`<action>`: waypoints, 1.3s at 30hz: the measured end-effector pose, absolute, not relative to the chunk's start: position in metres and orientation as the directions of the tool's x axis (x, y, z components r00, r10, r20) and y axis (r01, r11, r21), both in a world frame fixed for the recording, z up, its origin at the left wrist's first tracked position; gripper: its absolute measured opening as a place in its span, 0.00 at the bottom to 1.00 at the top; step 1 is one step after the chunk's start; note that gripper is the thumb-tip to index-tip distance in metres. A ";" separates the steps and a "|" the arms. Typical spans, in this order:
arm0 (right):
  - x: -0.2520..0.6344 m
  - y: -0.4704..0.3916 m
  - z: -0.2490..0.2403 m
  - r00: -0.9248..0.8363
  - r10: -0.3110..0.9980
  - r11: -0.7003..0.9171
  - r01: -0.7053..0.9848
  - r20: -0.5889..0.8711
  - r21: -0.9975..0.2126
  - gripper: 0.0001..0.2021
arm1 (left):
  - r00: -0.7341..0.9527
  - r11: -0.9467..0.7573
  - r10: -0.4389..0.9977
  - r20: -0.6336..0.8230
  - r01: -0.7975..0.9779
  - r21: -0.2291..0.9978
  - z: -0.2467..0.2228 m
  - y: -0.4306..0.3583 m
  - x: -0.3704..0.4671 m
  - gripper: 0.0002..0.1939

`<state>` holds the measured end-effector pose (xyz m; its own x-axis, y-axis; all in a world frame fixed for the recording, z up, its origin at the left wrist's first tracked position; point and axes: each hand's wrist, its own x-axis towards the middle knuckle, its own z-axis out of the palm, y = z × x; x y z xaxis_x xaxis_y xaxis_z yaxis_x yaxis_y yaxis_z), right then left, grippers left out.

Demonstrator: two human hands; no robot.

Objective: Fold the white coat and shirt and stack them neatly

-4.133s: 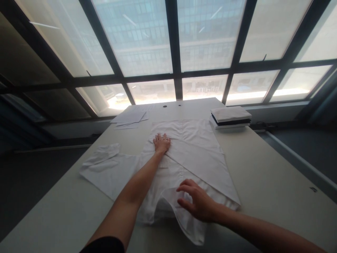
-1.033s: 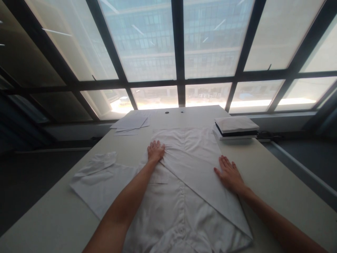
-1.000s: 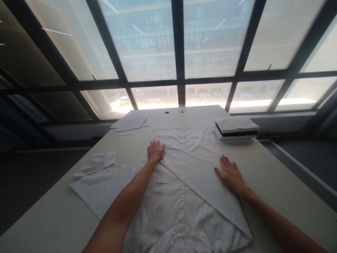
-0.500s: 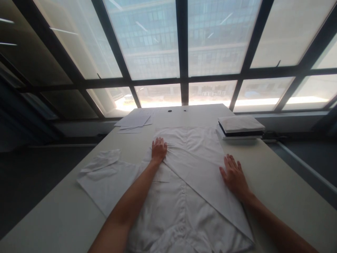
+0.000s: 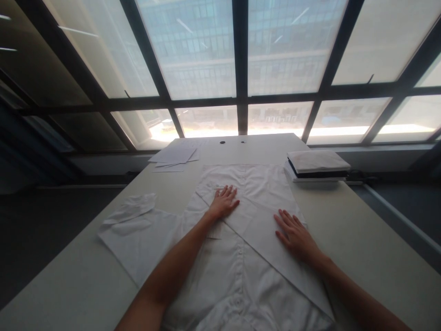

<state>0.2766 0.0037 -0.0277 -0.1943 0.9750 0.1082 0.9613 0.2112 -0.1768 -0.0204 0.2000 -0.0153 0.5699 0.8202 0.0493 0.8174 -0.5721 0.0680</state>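
Observation:
A white button-up shirt (image 5: 220, 257) lies on the table, its collar toward me and its hem at the far side. The right sleeve (image 5: 272, 232) is folded diagonally across the body. Out to the left, the other sleeve (image 5: 141, 234) is spread, with its cuff (image 5: 132, 207) crumpled. My left hand (image 5: 224, 202) rests flat on the folded sleeve near the shirt's middle, fingers spread. On the shirt's right side, my right hand (image 5: 296, 232) lies open with its palm down on the cloth. Neither hand grips anything.
The white table (image 5: 358, 234) reaches to a wall of dark-framed windows (image 5: 241, 69). Loose paper sheets (image 5: 174, 154) lie at the far left. At the far right is a stack of folded white and black cloth (image 5: 317, 165).
My left hand has slid right, from the shirt's left edge toward its middle. My right hand has moved left onto the cloth. The camera view has shifted slightly.

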 end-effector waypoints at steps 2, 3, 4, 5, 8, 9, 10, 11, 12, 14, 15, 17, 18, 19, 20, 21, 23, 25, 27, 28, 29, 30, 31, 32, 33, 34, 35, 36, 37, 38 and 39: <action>0.276 0.003 -0.027 -0.194 0.975 0.212 0.961 0.110 -0.178 0.29 | 0.568 -0.570 0.822 0.046 0.819 0.074 -0.014 0.200 -0.021 0.33; 0.276 0.003 -0.027 -0.194 0.974 0.212 0.960 0.113 -0.181 0.29 | 0.566 -0.568 0.823 0.047 0.820 0.076 -0.013 0.200 -0.020 0.33; 0.276 0.003 -0.027 -0.195 0.974 0.214 0.959 0.116 -0.184 0.29 | 0.565 -0.567 0.824 0.052 0.820 0.078 -0.012 0.199 -0.020 0.32; 0.276 0.003 -0.027 -0.195 0.974 0.215 0.958 0.119 -0.189 0.29 | 0.562 -0.565 0.825 0.056 0.821 0.079 -0.012 0.199 -0.019 0.32; 0.276 0.003 -0.026 -0.191 0.973 0.214 0.956 0.126 -0.202 0.28 | 0.525 -0.528 0.849 0.061 0.846 0.072 -0.010 0.197 -0.018 0.31; 0.276 0.003 -0.026 -0.189 0.974 0.211 0.956 0.125 -0.204 0.28 | 0.499 -0.502 0.865 0.060 0.862 0.069 -0.010 0.196 -0.018 0.32; 0.276 0.003 -0.026 -0.187 0.975 0.209 0.956 0.122 -0.204 0.28 | 0.466 -0.470 0.883 0.060 0.880 0.066 -0.009 0.197 -0.019 0.32; 0.276 0.003 -0.025 -0.187 0.975 0.208 0.957 0.118 -0.203 0.28 | 0.432 -0.435 0.900 0.058 0.898 0.064 -0.009 0.198 -0.020 0.33; 0.276 0.003 -0.025 -0.187 0.976 0.207 0.958 0.114 -0.201 0.28 | 0.399 -0.402 0.915 0.057 0.913 0.064 -0.009 0.199 -0.022 0.33; 0.276 0.003 -0.024 -0.188 0.976 0.206 0.959 0.109 -0.195 0.28 | 0.337 -0.340 0.940 0.056 0.938 0.067 -0.009 0.204 -0.026 0.34; 0.276 0.003 -0.024 -0.187 0.977 0.204 0.960 0.107 -0.192 0.28 | 0.305 -0.308 0.951 0.060 0.949 0.069 -0.010 0.207 -0.029 0.34; 0.276 0.003 -0.023 -0.184 0.977 0.201 0.961 0.104 -0.190 0.28 | 0.237 -0.243 0.968 0.080 0.967 0.072 -0.011 0.212 -0.033 0.34; 0.276 0.003 -0.022 -0.182 0.978 0.199 0.961 0.103 -0.192 0.28 | 0.203 -0.210 0.975 0.091 0.975 0.075 -0.013 0.214 -0.035 0.35; 0.276 0.003 -0.022 -0.181 0.978 0.198 0.961 0.103 -0.194 0.28 | 0.173 -0.181 0.980 0.100 0.980 0.078 -0.014 0.216 -0.036 0.35; 0.275 0.003 -0.021 -0.181 0.978 0.198 0.960 0.104 -0.196 0.28 | 0.147 -0.156 0.983 0.108 0.984 0.082 -0.015 0.217 -0.037 0.36; 0.275 0.003 -0.021 -0.181 0.978 0.198 0.960 0.105 -0.197 0.28 | 0.128 -0.138 0.985 0.116 0.987 0.085 -0.016 0.218 -0.038 0.36; 0.275 0.002 -0.020 -0.182 0.977 0.200 0.960 0.108 -0.196 0.28 | 0.100 -0.113 0.986 0.136 0.989 0.091 -0.017 0.218 -0.038 0.36; 0.275 0.002 -0.020 -0.184 0.977 0.202 0.959 0.111 -0.196 0.28 | 0.083 -0.098 0.984 0.157 0.991 0.091 -0.017 0.218 -0.038 0.35; 0.275 0.003 -0.021 -0.186 0.976 0.206 0.958 0.117 -0.199 0.28 | 0.071 -0.088 0.981 0.178 0.992 0.087 -0.016 0.216 -0.038 0.32; 0.276 0.003 -0.022 -0.188 0.975 0.209 0.957 0.120 -0.200 0.28 | 0.069 -0.086 0.979 0.190 0.993 0.083 -0.016 0.216 -0.038 0.31; 0.276 0.003 -0.023 -0.190 0.974 0.212 0.957 0.123 -0.201 0.28 | 0.071 -0.089 0.977 0.203 0.993 0.079 -0.015 0.215 -0.038 0.30; 0.277 0.003 -0.024 -0.191 0.974 0.213 0.956 0.125 -0.200 0.28 | 0.075 -0.093 0.973 0.216 0.993 0.076 -0.015 0.215 -0.039 0.29; 0.277 0.004 -0.024 -0.191 0.973 0.213 0.957 0.126 -0.199 0.28 | 0.080 -0.099 0.971 0.227 0.992 0.074 -0.014 0.214 -0.040 0.28; 0.277 0.004 -0.025 -0.191 0.973 0.213 0.957 0.126 -0.198 0.28 | 0.086 -0.107 0.968 0.234 0.991 0.075 -0.014 0.214 -0.041 0.28; 0.277 0.004 -0.025 -0.190 0.974 0.212 0.957 0.125 -0.197 0.28 | 0.093 -0.115 0.967 0.239 0.990 0.078 -0.014 0.214 -0.042 0.28; 0.278 0.004 -0.025 -0.190 0.974 0.212 0.957 0.123 -0.196 0.28 | 0.099 -0.123 0.965 0.242 0.989 0.083 -0.014 0.215 -0.043 0.28; 0.278 0.004 -0.025 -0.190 0.974 0.211 0.957 0.122 -0.197 0.28 | 0.102 -0.127 0.964 0.244 0.988 0.089 -0.014 0.215 -0.044 0.27; 0.277 0.004 -0.025 -0.191 0.974 0.212 0.957 0.120 -0.196 0.28 | 0.102 -0.129 0.964 0.244 0.987 0.096 -0.015 0.215 -0.045 0.27; 0.277 0.004 -0.024 -0.192 0.974 0.212 0.957 0.118 -0.196 0.28 | 0.102 -0.130 0.965 0.243 0.986 0.101 -0.015 0.216 -0.046 0.27; 0.277 0.004 -0.024 -0.192 0.974 0.212 0.958 0.116 -0.194 0.28 | 0.102 -0.131 0.965 0.241 0.986 0.104 -0.016 0.217 -0.046 0.27; 0.277 0.004 -0.023 -0.192 0.975 0.211 0.958 0.115 -0.193 0.28 | 0.103 -0.132 0.965 0.240 0.986 0.106 -0.017 0.217 -0.046 0.27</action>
<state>0.2769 0.0039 -0.0233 -0.1918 0.9746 0.1155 0.9582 0.2114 -0.1926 -0.0457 0.2170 -0.0166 0.1034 0.9654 0.2396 0.9855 -0.1320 0.1064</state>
